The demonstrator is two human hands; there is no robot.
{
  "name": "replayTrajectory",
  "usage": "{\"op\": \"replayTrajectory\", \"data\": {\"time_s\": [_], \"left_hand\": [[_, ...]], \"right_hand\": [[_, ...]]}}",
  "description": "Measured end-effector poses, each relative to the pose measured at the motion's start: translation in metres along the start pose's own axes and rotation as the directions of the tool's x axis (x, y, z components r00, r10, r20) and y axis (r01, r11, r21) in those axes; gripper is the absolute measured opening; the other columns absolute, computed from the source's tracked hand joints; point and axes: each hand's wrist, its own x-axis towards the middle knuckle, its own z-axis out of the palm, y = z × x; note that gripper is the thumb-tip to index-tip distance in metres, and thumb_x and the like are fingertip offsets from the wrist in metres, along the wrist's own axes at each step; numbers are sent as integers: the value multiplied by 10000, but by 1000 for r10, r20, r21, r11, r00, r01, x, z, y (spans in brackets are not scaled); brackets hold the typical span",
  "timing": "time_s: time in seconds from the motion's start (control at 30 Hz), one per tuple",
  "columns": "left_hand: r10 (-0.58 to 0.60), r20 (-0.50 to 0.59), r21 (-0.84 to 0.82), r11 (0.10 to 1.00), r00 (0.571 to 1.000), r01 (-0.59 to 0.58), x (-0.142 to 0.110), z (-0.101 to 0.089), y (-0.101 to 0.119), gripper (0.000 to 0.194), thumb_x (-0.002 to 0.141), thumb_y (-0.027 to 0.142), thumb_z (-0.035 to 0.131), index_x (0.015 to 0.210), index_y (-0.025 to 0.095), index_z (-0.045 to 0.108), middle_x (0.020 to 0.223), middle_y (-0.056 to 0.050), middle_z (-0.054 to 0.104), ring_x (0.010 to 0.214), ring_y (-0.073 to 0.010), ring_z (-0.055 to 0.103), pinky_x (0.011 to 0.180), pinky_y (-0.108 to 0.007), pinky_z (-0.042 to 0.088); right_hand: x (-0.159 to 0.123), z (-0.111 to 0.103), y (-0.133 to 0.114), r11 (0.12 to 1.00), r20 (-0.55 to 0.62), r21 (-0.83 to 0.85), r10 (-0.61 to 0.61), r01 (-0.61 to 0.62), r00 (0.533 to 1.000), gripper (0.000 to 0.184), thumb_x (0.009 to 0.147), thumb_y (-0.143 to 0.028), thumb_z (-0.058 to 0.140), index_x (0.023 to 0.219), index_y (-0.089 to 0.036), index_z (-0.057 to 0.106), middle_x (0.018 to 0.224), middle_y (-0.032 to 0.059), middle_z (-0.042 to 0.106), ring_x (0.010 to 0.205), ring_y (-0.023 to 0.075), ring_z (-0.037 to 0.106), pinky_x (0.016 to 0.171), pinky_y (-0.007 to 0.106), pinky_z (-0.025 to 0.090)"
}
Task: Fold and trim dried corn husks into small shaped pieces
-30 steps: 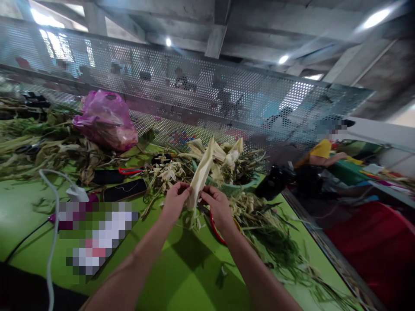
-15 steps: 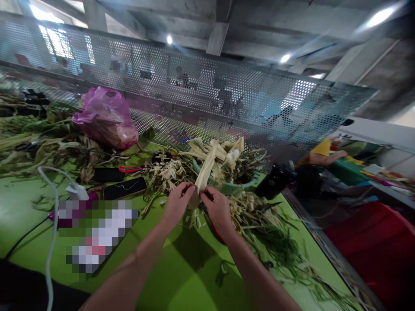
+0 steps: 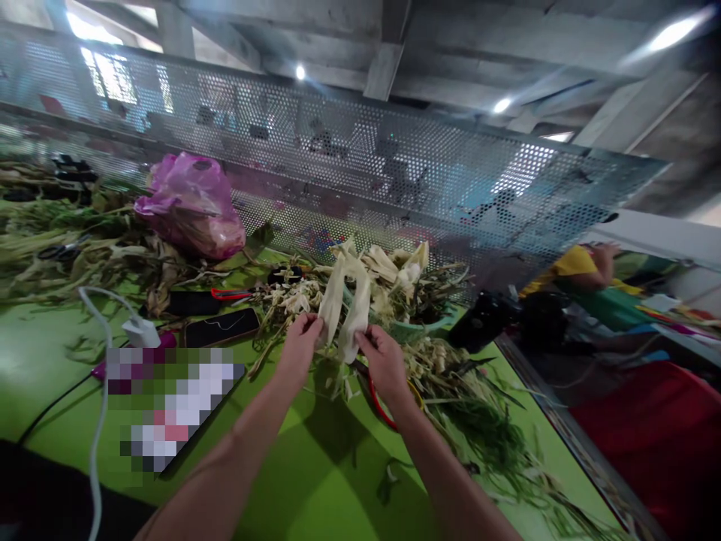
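Both my hands hold one pale corn husk [image 3: 345, 300] above the green table [image 3: 315, 473]. The husk is split lengthwise into two strips joined at the top. My left hand [image 3: 300, 342] pinches the bottom of the left strip, and my right hand [image 3: 383, 357] pinches the bottom of the right strip. Below my right hand lie red-handled scissors [image 3: 380, 402] on the table. Behind the husk stands a teal basket [image 3: 414, 324] heaped with husks and leaf scraps.
A pink plastic bag [image 3: 191, 207] sits at the back left among dried leaves. Two dark phones [image 3: 221, 327], a white charger and cable [image 3: 138, 330] lie left of my hands. A perforated metal screen [image 3: 394, 173] bounds the table's far side. A person in yellow [image 3: 580, 267] works at the right.
The husk was one folded strip held by both hands close together. Now my hands have drawn apart and it has torn into two strips spread sideways.
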Motion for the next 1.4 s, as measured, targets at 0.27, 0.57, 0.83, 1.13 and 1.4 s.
{"op": "replayTrajectory", "data": {"time_s": [0.27,0.57,0.83,1.13,1.4], "left_hand": [[60,-162,-7,998,985,-62,11,-13,0,213,730,360,589,816,165,596,728,17,569,646,-95,494,630,-208,389],[76,-355,78,996,932,-52,28,-30,-6,193,703,311,575,800,146,600,708,-2,592,626,-115,523,617,-232,418],[84,-382,140,990,920,-32,36,-38,-12,185,729,300,537,840,157,572,768,-30,611,694,-160,557,674,-275,433],[486,91,832,442,869,-334,-1,-13,7,399,754,314,613,1148,269,565,1282,-87,525,1243,-271,393,1016,-421,275],[401,229,919,211,887,-332,11,-20,-10,110,802,255,534,787,240,642,1086,-67,617,1175,-261,429,995,-437,270]], "right_hand": [[6,-5,3,971,29,232,58,-63,998,197,775,-386,605,762,-190,589,695,-7,604,657,158,528,633,262,412],[-6,-26,-15,942,8,327,82,-80,997,227,762,-388,654,874,-190,646,755,2,645,687,162,531,658,263,416],[-22,-57,-13,884,-40,446,175,-139,984,200,747,-356,678,848,-186,645,719,-4,637,630,136,517,616,247,419],[-21,-59,-8,927,-23,370,80,-66,997,198,784,-369,637,886,-199,641,804,15,656,733,164,548,706,269,434],[-27,-73,-19,846,-126,533,68,10,990,222,797,-302,627,1009,-237,644,955,25,657,832,163,577,765,272,445]]}}
